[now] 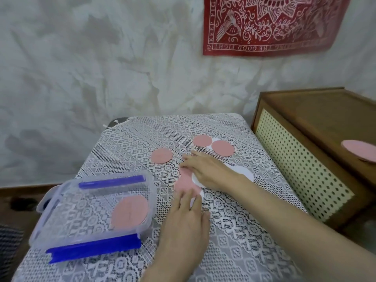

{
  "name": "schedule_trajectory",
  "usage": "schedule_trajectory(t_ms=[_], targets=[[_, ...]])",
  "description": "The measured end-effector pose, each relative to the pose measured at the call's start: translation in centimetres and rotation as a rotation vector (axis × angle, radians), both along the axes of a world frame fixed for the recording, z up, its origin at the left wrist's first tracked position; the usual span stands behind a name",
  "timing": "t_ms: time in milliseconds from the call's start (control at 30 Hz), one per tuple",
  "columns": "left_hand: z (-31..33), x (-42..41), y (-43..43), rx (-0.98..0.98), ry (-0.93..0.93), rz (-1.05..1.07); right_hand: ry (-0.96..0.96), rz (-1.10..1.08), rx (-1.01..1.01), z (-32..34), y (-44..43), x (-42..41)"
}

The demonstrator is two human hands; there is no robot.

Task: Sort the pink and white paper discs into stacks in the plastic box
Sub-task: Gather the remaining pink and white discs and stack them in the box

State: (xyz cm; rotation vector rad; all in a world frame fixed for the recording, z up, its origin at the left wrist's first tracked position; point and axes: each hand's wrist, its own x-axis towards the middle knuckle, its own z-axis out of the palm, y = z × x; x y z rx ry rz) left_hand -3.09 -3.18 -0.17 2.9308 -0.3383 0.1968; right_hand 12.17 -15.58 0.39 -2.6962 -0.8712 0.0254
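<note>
Right of the plastic box, grips released: left hand flat on pink disc, right hand on white disc.

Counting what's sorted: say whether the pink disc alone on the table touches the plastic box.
Apart: head view shows lace cloth between pink disc and plastic box.

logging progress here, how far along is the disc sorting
Early on. Done: one pink stack lies in the plastic box; no white stack shows clearly. In hand: left hand and right hand rest on a pink disc and white discs mid-table. Left: three loose pink discs and a white disc further back, plus a stray pink disc on the wooden cabinet.
</note>
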Motion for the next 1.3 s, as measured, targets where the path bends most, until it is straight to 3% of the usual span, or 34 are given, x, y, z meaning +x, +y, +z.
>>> schedule_trajectory(t_ms=[300,433,533,667,767,933,1300], targets=[[-0.8,1.2,0.4,0.032,0.031,0.001,-0.027,0.053,-0.137,0.1,5.0,3.6],[0.1,0.6,0.1,0.016,0.147,0.0,-0.031,-0.01,-0.068,-0.7,0.7,2.7],[0.8,-0.1,0.2,0.046,0.103,0.016,0.025,-0.057,-0.054,-1.2,-2.1,0.7],[-0.4,-0.2,0.2,0.019,-0.03,0.036,0.165,-0.053,0.138,-0.6,-2.9,-1.1],[-0.9,0.2,0.0,0.008,-0.056,0.05,-0.01,-0.142,0.025,0.3,-3.3,2.5],[-2.0,1.6,0.0,-0.039,-0.067,0.067,0.032,-0.251,-0.12,-0.2,-4.5,7.4],[-1.7,0.1,0.9,-0.144,-0.048,-0.032,0.12,-0.134,-0.103,-0.1,-4.1,-1.6]])
